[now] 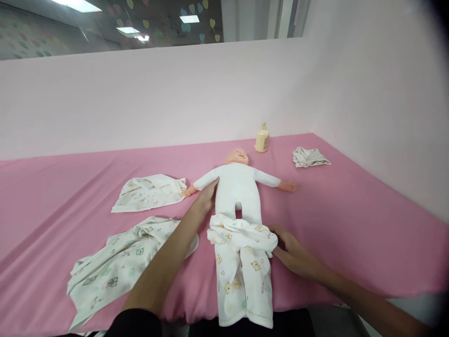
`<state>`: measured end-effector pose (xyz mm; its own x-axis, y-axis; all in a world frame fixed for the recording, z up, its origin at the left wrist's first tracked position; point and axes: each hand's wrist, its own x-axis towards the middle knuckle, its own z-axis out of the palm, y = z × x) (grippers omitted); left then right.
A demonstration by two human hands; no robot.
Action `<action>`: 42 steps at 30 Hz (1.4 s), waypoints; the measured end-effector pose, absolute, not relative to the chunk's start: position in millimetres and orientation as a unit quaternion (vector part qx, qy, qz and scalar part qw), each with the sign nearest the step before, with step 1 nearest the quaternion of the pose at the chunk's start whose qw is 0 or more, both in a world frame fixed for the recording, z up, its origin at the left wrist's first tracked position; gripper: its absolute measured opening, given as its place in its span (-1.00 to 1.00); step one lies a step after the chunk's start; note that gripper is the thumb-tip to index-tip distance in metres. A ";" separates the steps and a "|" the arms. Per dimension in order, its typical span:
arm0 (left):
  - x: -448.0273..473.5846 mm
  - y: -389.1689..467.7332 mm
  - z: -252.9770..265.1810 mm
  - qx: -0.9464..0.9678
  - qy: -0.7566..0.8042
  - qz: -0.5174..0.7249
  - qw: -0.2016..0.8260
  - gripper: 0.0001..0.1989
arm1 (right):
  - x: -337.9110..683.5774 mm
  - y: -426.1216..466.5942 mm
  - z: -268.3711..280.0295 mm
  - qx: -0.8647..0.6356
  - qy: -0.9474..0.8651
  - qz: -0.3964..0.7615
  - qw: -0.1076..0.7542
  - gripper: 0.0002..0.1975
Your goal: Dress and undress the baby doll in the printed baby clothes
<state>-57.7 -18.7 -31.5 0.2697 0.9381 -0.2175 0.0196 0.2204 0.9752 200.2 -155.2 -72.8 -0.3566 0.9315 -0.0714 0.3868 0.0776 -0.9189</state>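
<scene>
A baby doll [238,189] with a white cloth body lies on its back, arms spread and head toward the wall. My left hand [212,188] holds the side of its torso below the armpit; some of its fingers are hidden. White baby pants [243,269] with a bear print are around the doll's lower legs, their waistband bunched below the crotch. Over the table's front edge hang the pant legs. The fingers of my right hand [289,248] are closed on the right side of the waistband.
A pink sheet [351,234] covers the table, with a white wall behind and at right. Printed baby clothing [119,262] and a folded white cloth [150,193] lie at left. Behind the doll stand a cream pump bottle [262,139] and a small folded cloth [309,157].
</scene>
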 end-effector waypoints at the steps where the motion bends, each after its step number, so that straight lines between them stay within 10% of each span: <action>1: -63.8 -24.1 -31.6 0.490 0.478 0.371 0.628 -0.30 | 201.4 -157.0 -72.6 -0.492 -0.674 0.469 0.289 -0.63; 9: -100.5 -103.3 -27.5 0.494 0.520 0.340 0.608 -0.37 | 214.1 -176.1 -66.2 -0.475 -0.676 0.491 0.276 -0.39; 16: -101.6 -131.1 -48.5 0.563 0.517 0.345 0.545 -0.68 | 207.0 -199.8 -76.0 -0.496 -0.709 0.450 0.221 0.34; 23: -106.1 -163.3 -46.8 0.704 0.525 0.252 0.405 -0.72 | 193.0 -201.4 -91.5 -0.496 -0.738 0.390 0.240 0.31; 32: -90.9 -224.3 -80.6 0.772 0.557 0.182 0.247 0.52 | 190.7 -204.4 -97.3 -0.480 -0.745 0.369 0.279 0.36; 42: -52.1 -245.7 -108.2 0.637 0.643 0.288 0.312 0.27 | 186.0 -209.5 -90.2 -0.489 -0.704 0.421 0.298 0.20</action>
